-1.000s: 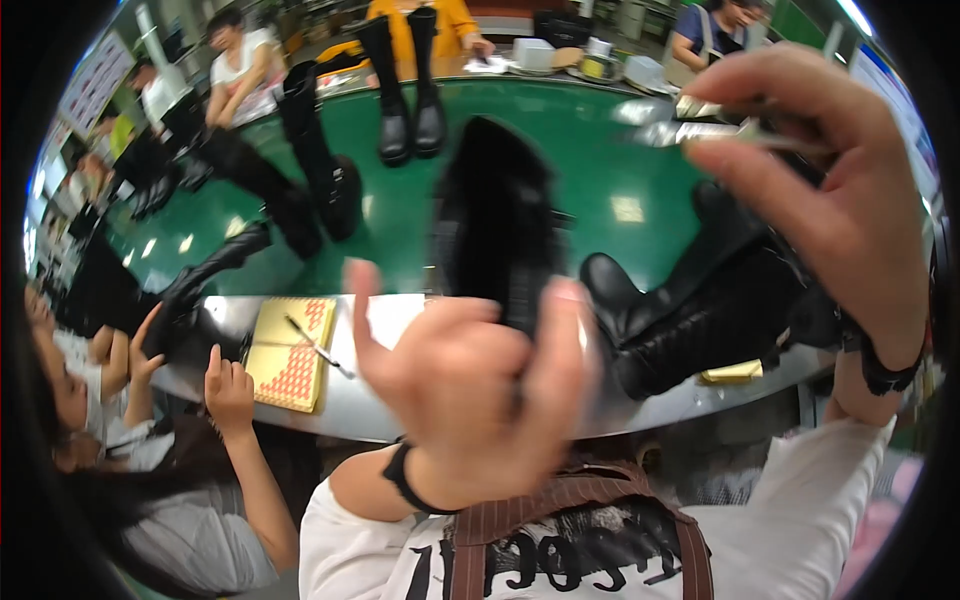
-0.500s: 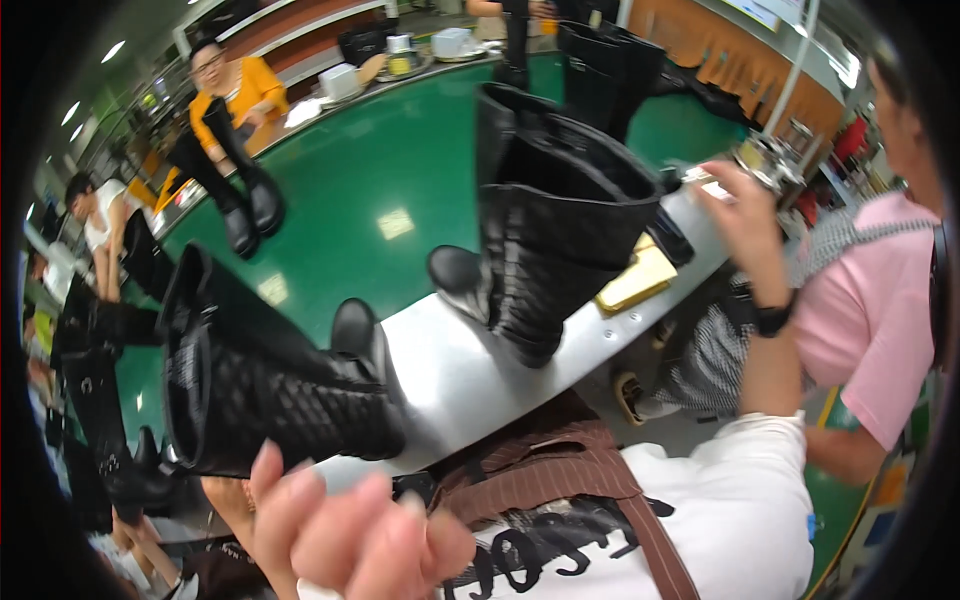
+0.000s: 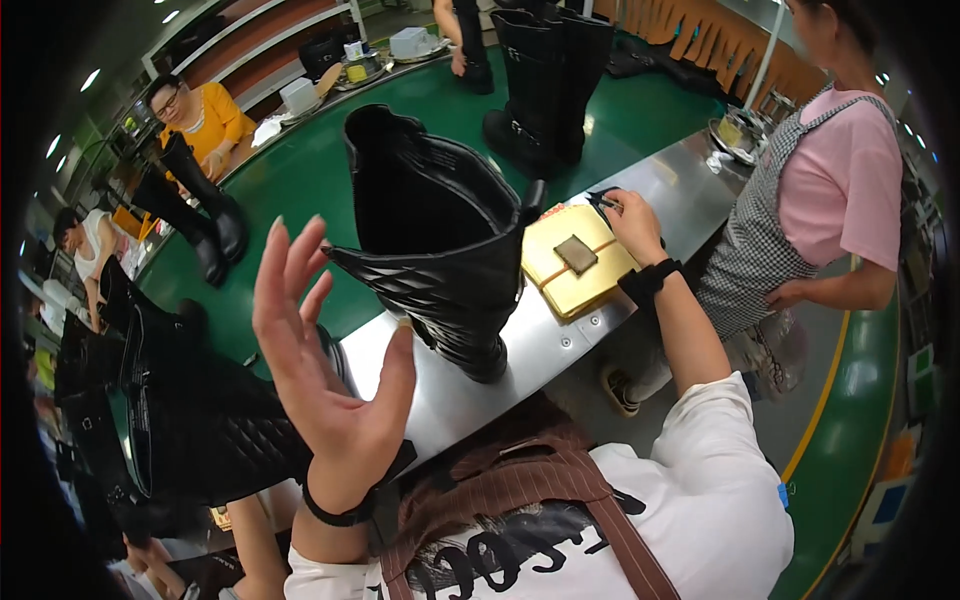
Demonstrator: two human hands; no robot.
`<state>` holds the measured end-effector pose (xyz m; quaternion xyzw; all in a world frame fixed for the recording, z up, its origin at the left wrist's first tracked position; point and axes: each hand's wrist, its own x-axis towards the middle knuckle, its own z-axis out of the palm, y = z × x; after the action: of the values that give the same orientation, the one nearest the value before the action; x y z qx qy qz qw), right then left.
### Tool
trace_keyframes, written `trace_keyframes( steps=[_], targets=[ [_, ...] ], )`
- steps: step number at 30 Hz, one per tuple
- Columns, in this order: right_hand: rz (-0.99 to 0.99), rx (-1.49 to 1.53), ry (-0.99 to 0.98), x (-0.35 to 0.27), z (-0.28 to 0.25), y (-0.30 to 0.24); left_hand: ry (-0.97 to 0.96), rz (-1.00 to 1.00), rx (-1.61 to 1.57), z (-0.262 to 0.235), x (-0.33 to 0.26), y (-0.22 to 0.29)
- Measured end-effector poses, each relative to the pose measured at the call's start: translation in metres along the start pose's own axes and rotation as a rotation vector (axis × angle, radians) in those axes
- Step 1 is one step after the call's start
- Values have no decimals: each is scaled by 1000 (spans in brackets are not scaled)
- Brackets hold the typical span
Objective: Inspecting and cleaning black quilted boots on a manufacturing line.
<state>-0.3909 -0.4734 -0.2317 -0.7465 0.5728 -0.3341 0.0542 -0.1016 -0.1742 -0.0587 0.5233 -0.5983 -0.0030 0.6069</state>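
Note:
A tall black boot (image 3: 465,290) with a quilted shaft stands upright on the metal strip before me, its wide top open towards me. My left hand (image 3: 335,400) is raised beside it, fingers spread and nothing in them; whether the fingertips touch the shaft I cannot tell. To the right of the boot lies a yellow pad-like stack (image 3: 548,245) with a brown band and a small tan square (image 3: 575,254) on top. At its far right corner my right hand (image 3: 636,228) closes its fingers on a small black object (image 3: 603,203), mostly covered by the fingers.
Another quilted black boot (image 3: 210,420) is at my left. More boots stand on the green table (image 3: 420,110), including a buckled pair (image 3: 540,100) at the back. A person in pink (image 3: 840,180) stands close at right. Another in yellow (image 3: 215,120) sits across the table.
My right hand has come from farther right to beside the yellow stack and closed on the small black object. The left hand has risen and spread its fingers. The view has shifted.

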Motion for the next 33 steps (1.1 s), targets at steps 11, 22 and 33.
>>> trace_keyframes(
  steps=[11, 22, 33],
  targets=[
    [-298, 417, 46, -14, -47, -81, -11, -63, -401, 6, 2, -2],
    [-1171, 594, -39, -46, -156, -231, -302, 54, -471, -18, -3, -12],
    [-1442, 1050, -204, -32, -145, -221, 219, -121, 201, 13, 28, -54]
  ],
)
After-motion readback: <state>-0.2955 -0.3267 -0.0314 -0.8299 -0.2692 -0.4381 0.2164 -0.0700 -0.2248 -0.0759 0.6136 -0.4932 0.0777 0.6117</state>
